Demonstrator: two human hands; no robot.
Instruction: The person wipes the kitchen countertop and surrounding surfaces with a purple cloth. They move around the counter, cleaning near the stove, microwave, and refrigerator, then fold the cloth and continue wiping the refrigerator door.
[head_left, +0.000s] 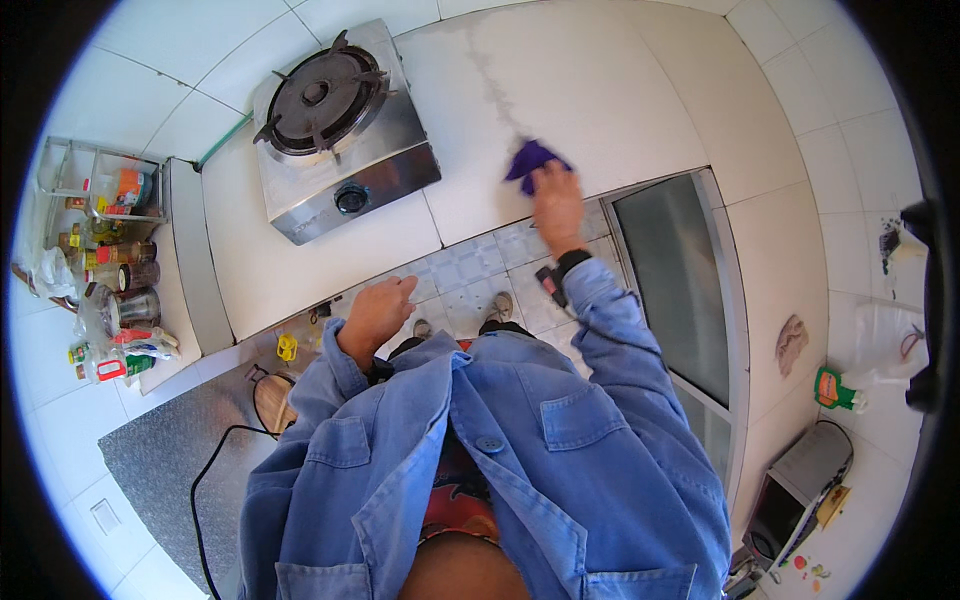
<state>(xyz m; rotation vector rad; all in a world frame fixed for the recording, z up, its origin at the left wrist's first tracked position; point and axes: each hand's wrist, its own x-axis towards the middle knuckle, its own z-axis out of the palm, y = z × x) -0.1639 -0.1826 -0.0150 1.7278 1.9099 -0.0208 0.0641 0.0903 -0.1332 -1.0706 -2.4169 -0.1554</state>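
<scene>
My right hand grips a purple cloth and presses it on the light tiled countertop, close to the front edge. From the cloth, a greyish streak runs back along the counter toward the wall. My left hand hangs in front of the counter edge, fingers loosely curled, with nothing visible in it. Left of the cloth stands a stainless steel single-burner gas stove with a black pan support and a dark control knob.
Jars and bottles crowd a ledge at the left, beside a wire rack. On the right counter lie a crumpled cloth, a green spray bottle and a microwave-like appliance. A glass-panelled cabinet door sits below it.
</scene>
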